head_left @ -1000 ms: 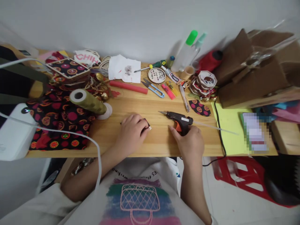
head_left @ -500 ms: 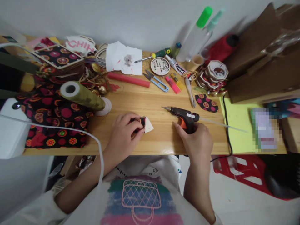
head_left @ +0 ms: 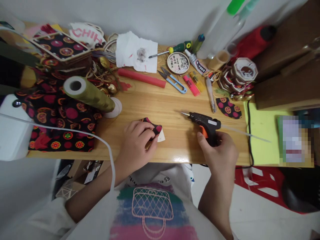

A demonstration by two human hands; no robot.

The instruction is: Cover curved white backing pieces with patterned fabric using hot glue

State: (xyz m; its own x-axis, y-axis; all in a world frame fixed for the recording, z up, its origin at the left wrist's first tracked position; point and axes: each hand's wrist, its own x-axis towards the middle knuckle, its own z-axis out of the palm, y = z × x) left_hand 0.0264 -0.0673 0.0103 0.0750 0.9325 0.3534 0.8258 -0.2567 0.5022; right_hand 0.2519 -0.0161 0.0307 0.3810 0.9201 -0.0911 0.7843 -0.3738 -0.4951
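Observation:
My left hand (head_left: 137, 141) is closed over a small dark patterned fabric piece (head_left: 157, 129), fingers curled at its edge. From under the fabric pokes a corner of a white piece (head_left: 162, 136); the rest is hidden. My right hand (head_left: 221, 151) grips the handle of a black hot glue gun (head_left: 203, 120), thumb by its orange trigger (head_left: 204, 131). The gun's metal nozzle points left, apart from the fabric, and a clear glue stick (head_left: 246, 133) sticks out behind. Beyond the gun lies another cut fabric piece (head_left: 228, 108).
Blue thread snips (head_left: 176, 83), a red stick (head_left: 141, 78), highlighters (head_left: 192, 86) and a B-7000 tube (head_left: 196, 63) lie behind. Left are patterned fabric (head_left: 62, 130), a green roll (head_left: 88, 95) and a white cable (head_left: 75, 132). A cardboard box (head_left: 285, 80) stands right, near a black cord (head_left: 249, 133).
The fabric piece under my left fingers has shifted and covers more of the white piece. My right hand still grips the glue gun. The whole view has shifted slightly.

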